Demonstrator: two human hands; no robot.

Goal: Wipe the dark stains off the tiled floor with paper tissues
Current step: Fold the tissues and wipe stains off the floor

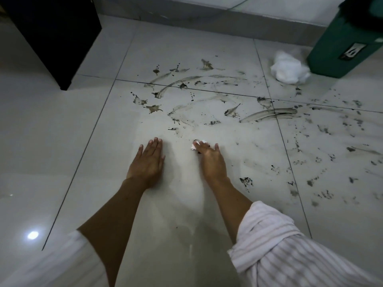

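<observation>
A pale, glossy tiled floor (72, 131) filled the view, its dark grout lines crossing near the middle and a low skirting running along the far wall. Dark stains (199, 96) lay spattered and smeared in arcs across the tiles ahead of the person, spreading thickly toward the right side. The left hand (148, 162) rested flat on the floor with its fingers straight and together, holding nothing, on a patch of tile that looked free of marks. The right hand (209, 158), just beside it and a little apart, pressed a small crumpled paper tissue (194, 145) against the floor under its fingertips; whether the fingers curled round the tissue or only pushed it could not be told for certain, though they looked extended. Both forearms were bare, with striped white sleeves (279, 245) rolled back. Farther off at the upper right, a loose white wad of tissues (289, 68) sat on the floor touching a green bin (342, 38). A black cabinet (56, 34) stood at the upper left.
</observation>
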